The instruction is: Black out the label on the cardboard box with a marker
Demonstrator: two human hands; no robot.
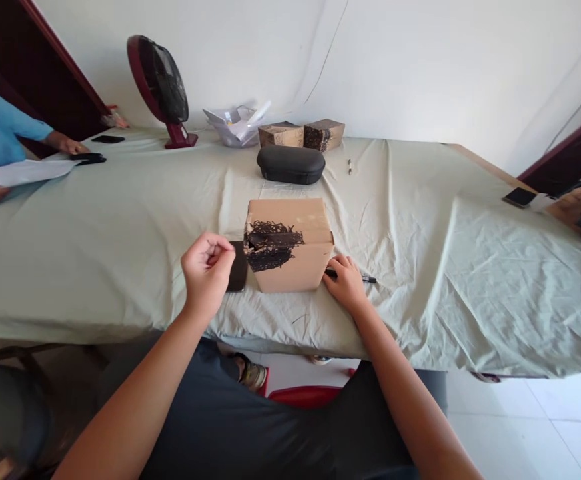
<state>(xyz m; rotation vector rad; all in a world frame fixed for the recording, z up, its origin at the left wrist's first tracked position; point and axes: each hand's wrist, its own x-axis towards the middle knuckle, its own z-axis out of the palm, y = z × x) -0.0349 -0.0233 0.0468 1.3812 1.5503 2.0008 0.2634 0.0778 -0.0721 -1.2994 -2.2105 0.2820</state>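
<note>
A brown cardboard box (290,267) stands on the cloth in front of me, with black scribble-like marks and a dark strip on its left part. My left hand (207,267) is raised just left of the box, thumb and fingertips pinched together; whatever is between them is too small to make out. Behind that hand, a dark flat object (237,270) lies against the box's left side. At the box's lower right, my right hand (345,280) rests on the table with fingers curled around a black marker pen (369,279), beside the box.
Beyond the box are a black zip case (291,165), two smaller cardboard boxes (281,136), a plastic basket (237,133) and a fan (163,87). A person at the left holds paper (25,172). Another person's hand (577,200) and a phone (519,197) are at the right.
</note>
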